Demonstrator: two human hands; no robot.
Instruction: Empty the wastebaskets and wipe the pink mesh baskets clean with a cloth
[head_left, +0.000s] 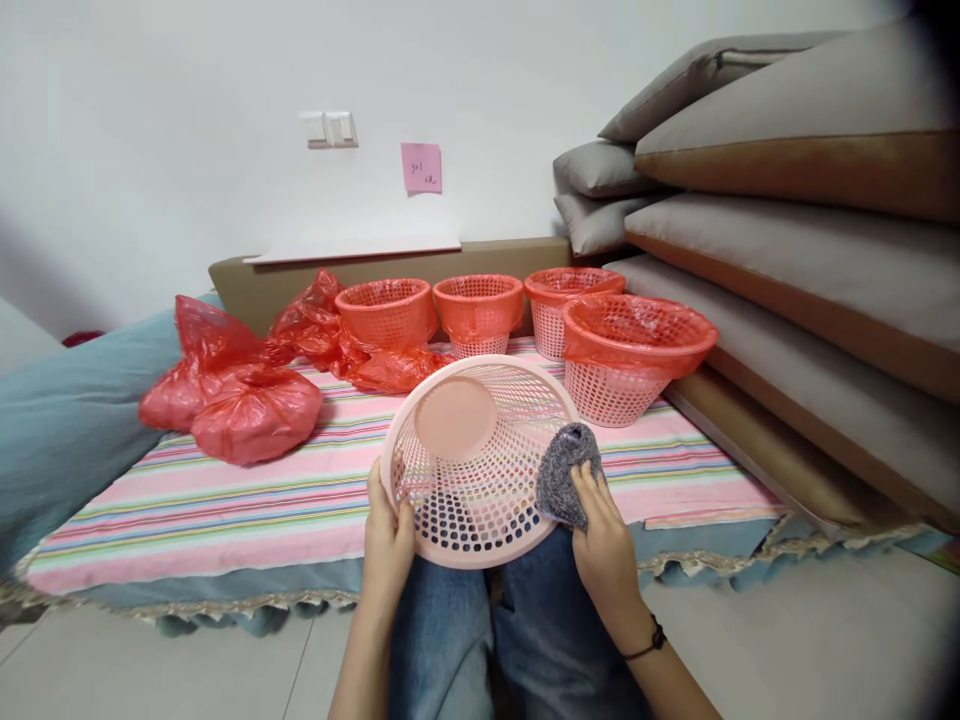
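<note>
A pink perforated plastic basket [455,420] is tilted above my lap, its open side facing me. My left hand [389,530] grips its rim at the lower left, thumb on the inside. With my right hand [598,518] I press a grey fuzzy cloth [559,470] on the basket's right rim, fingers closed on it. Part of the rim is hidden under the cloth.
Red bags line several baskets, among them one at the right [616,375]. Filled red bags [255,412] lie left on the striped cloth [300,510]. Cushions [810,240] are stacked at the right, a teal cushion [75,410] stands left.
</note>
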